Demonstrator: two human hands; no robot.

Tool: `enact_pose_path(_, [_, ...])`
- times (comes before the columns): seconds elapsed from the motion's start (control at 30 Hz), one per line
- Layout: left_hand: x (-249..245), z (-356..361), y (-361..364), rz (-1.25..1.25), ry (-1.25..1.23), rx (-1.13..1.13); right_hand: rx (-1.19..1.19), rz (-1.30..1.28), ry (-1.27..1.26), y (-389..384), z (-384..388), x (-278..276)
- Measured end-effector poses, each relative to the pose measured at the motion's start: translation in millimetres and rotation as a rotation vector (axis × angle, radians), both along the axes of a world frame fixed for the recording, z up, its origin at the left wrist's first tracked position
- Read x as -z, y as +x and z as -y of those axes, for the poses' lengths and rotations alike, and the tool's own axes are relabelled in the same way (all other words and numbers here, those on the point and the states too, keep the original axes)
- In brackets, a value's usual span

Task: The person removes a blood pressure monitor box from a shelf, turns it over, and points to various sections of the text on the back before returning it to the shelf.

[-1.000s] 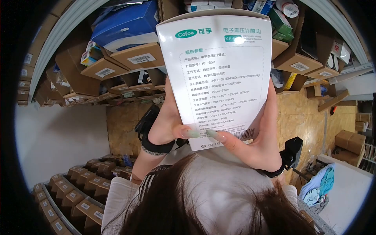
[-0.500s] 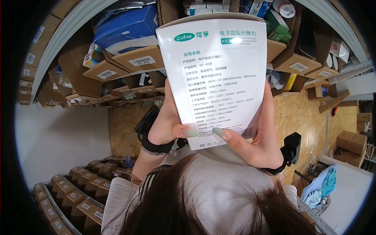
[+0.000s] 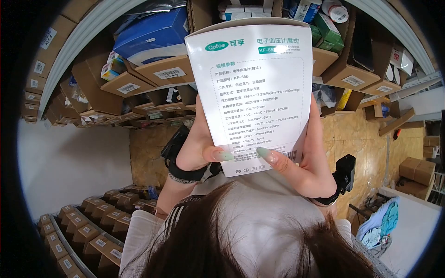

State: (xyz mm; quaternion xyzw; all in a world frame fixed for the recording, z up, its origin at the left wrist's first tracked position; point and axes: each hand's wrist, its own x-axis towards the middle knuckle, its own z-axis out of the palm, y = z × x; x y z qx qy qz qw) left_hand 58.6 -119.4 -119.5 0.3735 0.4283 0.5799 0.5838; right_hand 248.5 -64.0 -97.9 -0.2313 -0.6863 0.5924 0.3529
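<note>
A white blood pressure monitor box (image 3: 255,102) with green Cofoe lettering and printed Chinese text is held upright in front of my chest. My left hand (image 3: 195,146) grips its lower left side, with the thumb on the printed face. On the lower right side, my right hand (image 3: 310,169) is closed around the edge, its thumb lying across the small print near the barcode. The other fingers of both hands are hidden behind the box.
Shelves of labelled cardboard bins surround the box: one holds a blue box (image 3: 153,37), another green cartons (image 3: 328,30). More bins (image 3: 104,215) stand in rows at lower left. Brown cartons (image 3: 417,170) and a pile of cloth (image 3: 382,220) lie to the right.
The blood pressure monitor box has turned slightly, its right edge shifting a little to the left. Both hands keep their hold, and the right thumb has moved slightly.
</note>
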Motion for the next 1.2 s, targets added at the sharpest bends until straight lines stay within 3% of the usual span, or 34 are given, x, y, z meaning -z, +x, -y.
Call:
enact_pose_path(0.27, [0.2, 1.8, -4.9, -0.017, 0.03, -0.025, 0.016, 0.011, 0.015, 5.8, 1.8, -5.5])
enact_pose_path(0.33, [3.3, 2.5, -11.6, 0.086, 0.028, -0.012, -0.052, -0.149, -0.146, 10.2, 5.0, -9.5])
enact_pose_path(0.67, [4.8, 8.2, 6.1, 0.034, 0.048, -0.054, 0.08, -0.148, -0.245, 2.0, 22.3, 0.9])
enact_pose_path(0.73, [2.2, 7.6, 7.8, 0.029, 0.037, -0.036, 0.1, -0.116, -0.057, 2.0, 19.9, 3.7])
enact_pose_path(1.2, [8.9, 13.9, 6.1, 0.021, -0.037, 0.022, 0.235, -0.083, 0.023, -1.6, 19.2, 8.1])
